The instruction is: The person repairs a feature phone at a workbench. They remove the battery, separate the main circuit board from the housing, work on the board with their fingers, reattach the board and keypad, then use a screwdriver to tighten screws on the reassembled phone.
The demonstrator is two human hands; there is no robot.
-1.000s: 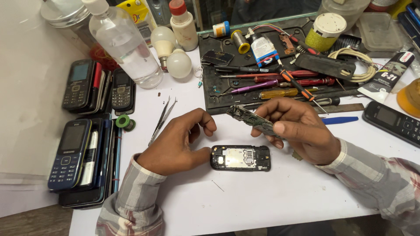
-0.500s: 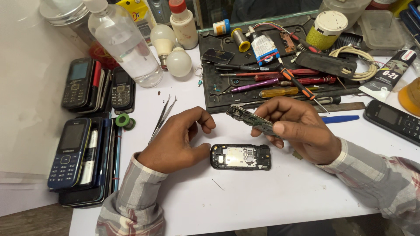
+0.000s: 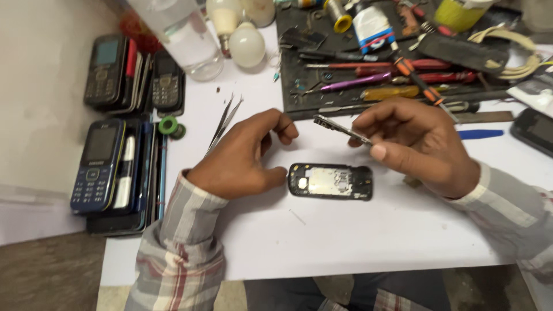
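**Hands over an opened phone shell on the white table**

Nearest the front edge of the white table (image 3: 357,242), the black opened phone shell (image 3: 330,181) lies flat with its metal inside facing up. The left hand (image 3: 245,158) rests just beside its left end, fingers curled and holding nothing, thumb almost at the shell. Above the shell, the right hand (image 3: 417,144) pinches a thin dark circuit board (image 3: 341,128) by one end, tilted, clear of the table. Silver tweezers (image 3: 224,121) lie left of the hands. Farther back, the black tool tray (image 3: 294,103) holds red, purple and yellow screwdrivers (image 3: 368,80). At the left edge sits a stack of keypad phones (image 3: 98,167); a clear plastic bottle (image 3: 178,34) stands beyond.
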